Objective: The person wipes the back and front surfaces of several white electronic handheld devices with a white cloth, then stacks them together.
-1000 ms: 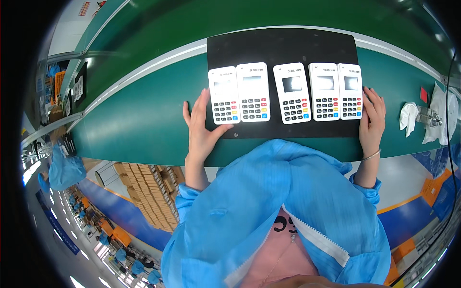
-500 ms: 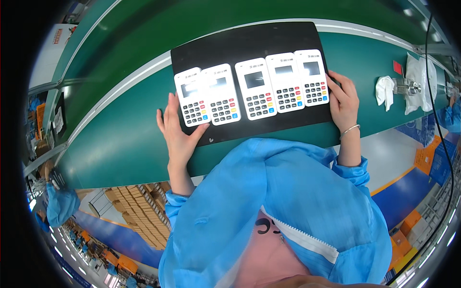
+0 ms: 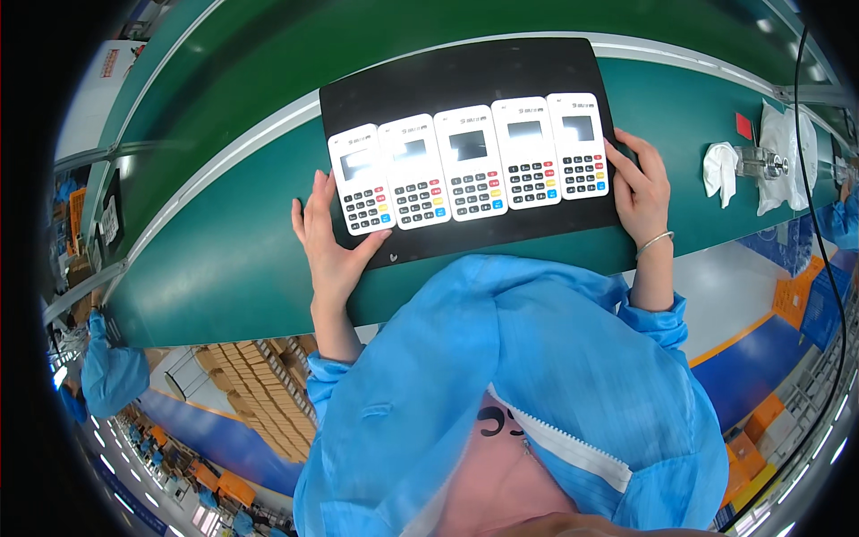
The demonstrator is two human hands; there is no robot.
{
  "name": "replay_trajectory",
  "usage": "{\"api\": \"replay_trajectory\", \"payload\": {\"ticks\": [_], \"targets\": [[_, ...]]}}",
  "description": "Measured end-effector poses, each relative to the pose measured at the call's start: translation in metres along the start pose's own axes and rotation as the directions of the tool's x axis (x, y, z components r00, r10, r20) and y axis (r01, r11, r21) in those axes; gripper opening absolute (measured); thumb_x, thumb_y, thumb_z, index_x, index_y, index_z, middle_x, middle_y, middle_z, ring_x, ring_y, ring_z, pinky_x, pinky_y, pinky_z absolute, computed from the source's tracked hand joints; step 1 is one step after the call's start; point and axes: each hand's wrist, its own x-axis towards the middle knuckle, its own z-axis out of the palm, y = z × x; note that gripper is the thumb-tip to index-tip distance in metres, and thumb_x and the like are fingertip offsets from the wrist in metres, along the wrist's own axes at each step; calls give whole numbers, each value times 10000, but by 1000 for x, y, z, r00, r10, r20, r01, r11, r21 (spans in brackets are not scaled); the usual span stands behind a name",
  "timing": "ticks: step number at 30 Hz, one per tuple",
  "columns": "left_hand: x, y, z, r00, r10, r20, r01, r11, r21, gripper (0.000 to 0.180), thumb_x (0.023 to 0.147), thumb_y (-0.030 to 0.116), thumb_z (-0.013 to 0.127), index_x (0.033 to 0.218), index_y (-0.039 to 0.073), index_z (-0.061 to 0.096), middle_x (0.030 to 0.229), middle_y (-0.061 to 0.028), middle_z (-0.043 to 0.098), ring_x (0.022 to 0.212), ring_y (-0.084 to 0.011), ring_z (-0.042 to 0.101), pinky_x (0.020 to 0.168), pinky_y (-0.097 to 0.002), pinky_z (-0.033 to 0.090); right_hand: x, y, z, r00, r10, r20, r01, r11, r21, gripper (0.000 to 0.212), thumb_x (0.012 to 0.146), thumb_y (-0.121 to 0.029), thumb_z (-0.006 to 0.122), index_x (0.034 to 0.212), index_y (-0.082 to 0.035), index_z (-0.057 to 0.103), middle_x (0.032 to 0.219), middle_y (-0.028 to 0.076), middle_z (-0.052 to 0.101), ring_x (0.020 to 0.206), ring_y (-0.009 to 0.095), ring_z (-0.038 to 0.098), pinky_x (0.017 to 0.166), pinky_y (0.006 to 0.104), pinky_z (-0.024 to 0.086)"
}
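Note:
Several white card payment terminals [image 3: 470, 166] lie side by side in a row on a black mat [image 3: 528, 67], screens up, with dark keys and red, yellow and blue ones. My left hand [image 3: 333, 251] is at the leftmost terminal [image 3: 362, 183], its thumb at the lower edge and its fingers along the left side, spread apart. At the other end, my right hand [image 3: 641, 183] rests beside the rightmost terminal [image 3: 577, 152], fingers apart and slightly bent near its right edge. Neither hand has lifted a terminal. The right fingertips are partly hard to make out.
The mat lies on a green workbench [image 3: 224, 259]. To the right are a white cloth [image 3: 719, 170], a glass jar [image 3: 761, 163], a red card [image 3: 744, 125] and a white plastic bag [image 3: 783, 148]. A black cable [image 3: 807, 170] hangs at the right. A blue-sleeved person [image 3: 114, 376] is far left.
The gap between the second and third terminals has closed, and the row is now evenly lined up. The rightmost terminals shifted slightly left. Both hands stayed nearly in place.

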Motion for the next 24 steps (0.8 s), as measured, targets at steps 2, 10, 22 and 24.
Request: {"api": "replay_trajectory", "payload": {"ticks": [2,10,22,24], "targets": [[0,1,0,1000,-6,-5,6,1000,7,1052,638,302,863,1489,51,298,1410,-123,498,1335,-267,431,1167,-519,92,-2,2,0,1000,18,5,-18,1000,3,386,795,55,559,1125,-89,697,1180,122,625,1064,285,604,910,370,480],[-1,-1,2,999,-22,24,21,998,57,1037,640,347,852,1477,43,320,1400,-140,480,1324,-273,429,1163,-533,86,-62,121,-67,444,630,-637,-822,570,-8,329,926,-250,621,1080,37,577,1024,175,597,907,264,587,783,367,484],[0,1,-1,999,-24,26,22,997,74,991,657,292,830,1475,43,329,1412,-129,481,1320,-270,439,1170,-519,102,-75,138,-74,540,688,-485,-815,570,-99,368,930,-290,615,1038,61,639,1045,155,603,928,271,605,811,345,488],[0,0,-1,1000,-18,18,17,997,69,992,658,297,831,1475,44,329,1408,-132,482,1319,-270,438,1169,-518,102,-98,161,-75,471,606,-642,-789,614,1,363,934,-289,610,1037,58,639,1059,152,608,938,258,607,808,337,491]]}}
